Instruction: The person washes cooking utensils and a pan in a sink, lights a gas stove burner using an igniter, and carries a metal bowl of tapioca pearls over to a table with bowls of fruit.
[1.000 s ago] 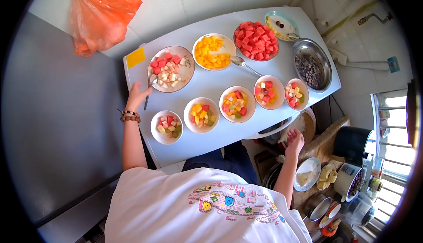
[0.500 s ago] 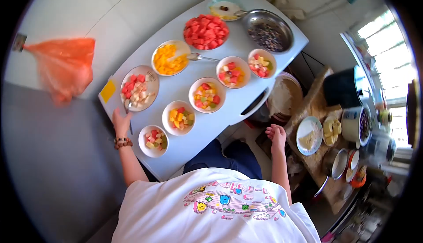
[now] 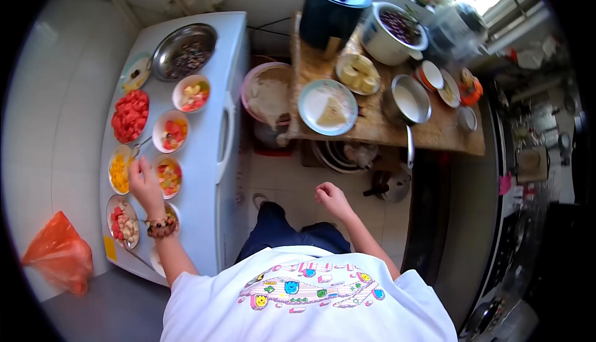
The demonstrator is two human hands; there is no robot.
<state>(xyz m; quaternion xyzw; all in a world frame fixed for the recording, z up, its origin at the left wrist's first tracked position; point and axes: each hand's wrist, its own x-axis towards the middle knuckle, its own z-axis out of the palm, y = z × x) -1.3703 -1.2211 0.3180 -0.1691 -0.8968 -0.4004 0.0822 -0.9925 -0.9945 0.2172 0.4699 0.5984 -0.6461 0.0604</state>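
Observation:
Above the white surface, my left hand (image 3: 144, 184), with beaded bracelets on its wrist, is beside the bowl of yellow mango cubes (image 3: 119, 169). Its fingers are near a spoon (image 3: 140, 148), with no clear grip on it. A bowl of red and pale fruit cubes (image 3: 124, 223) holds another spoon, now apart from the hand. Small bowls of mixed fruit (image 3: 171, 131) stand in a row, one partly hidden behind my left wrist. Red melon cubes (image 3: 130, 116) fill a further bowl. My right hand (image 3: 331, 197) hangs over the floor, fingers curled, nothing visible in it.
A metal bowl with dark contents (image 3: 184, 52) sits at the white surface's far end. On a wooden table (image 3: 388, 132) are a plate with white powder (image 3: 327, 107), a saucepan (image 3: 406, 99), a pot of dark fruit (image 3: 394, 32) and a tall dark pot (image 3: 334, 11).
The view has swung right, bringing the wooden table to the centre. My left hand has left the spoon at the red and pale fruit bowl and moved to the mango bowl. My right hand's fingers are more curled.

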